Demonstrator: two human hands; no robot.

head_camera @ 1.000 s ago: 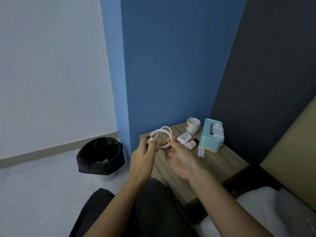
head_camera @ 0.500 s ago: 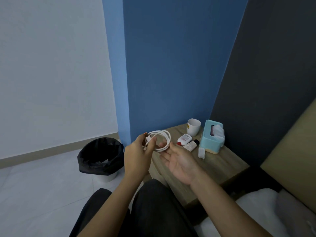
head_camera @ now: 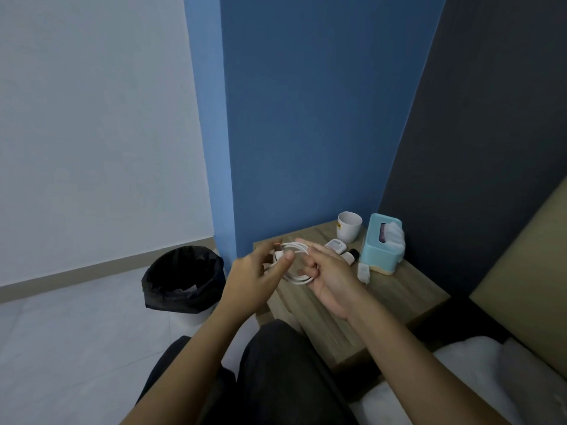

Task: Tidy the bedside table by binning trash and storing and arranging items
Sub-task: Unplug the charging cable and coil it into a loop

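Observation:
A coiled white cable (head_camera: 295,248) with an orange-tipped plug is held above the near left corner of the wooden bedside table (head_camera: 395,297). My left hand (head_camera: 254,279) pinches the plug end between thumb and fingers. My right hand (head_camera: 329,276) has its fingers curled through the coil from the right. On the table stand a white cup (head_camera: 349,226), a light blue tissue box (head_camera: 381,243), two small white bottles (head_camera: 337,245) lying down, and a small white charger (head_camera: 363,272).
A bin with a black liner (head_camera: 183,279) stands on the pale floor left of the table. Blue and dark walls rise behind the table. A bed with white bedding (head_camera: 460,375) and a tan headboard lies at the right. My dark-trousered knees are below.
My right hand has closed its fingers around the cable coil; earlier it was open below it. The coil has turned flatter and sits a little lower between both hands.

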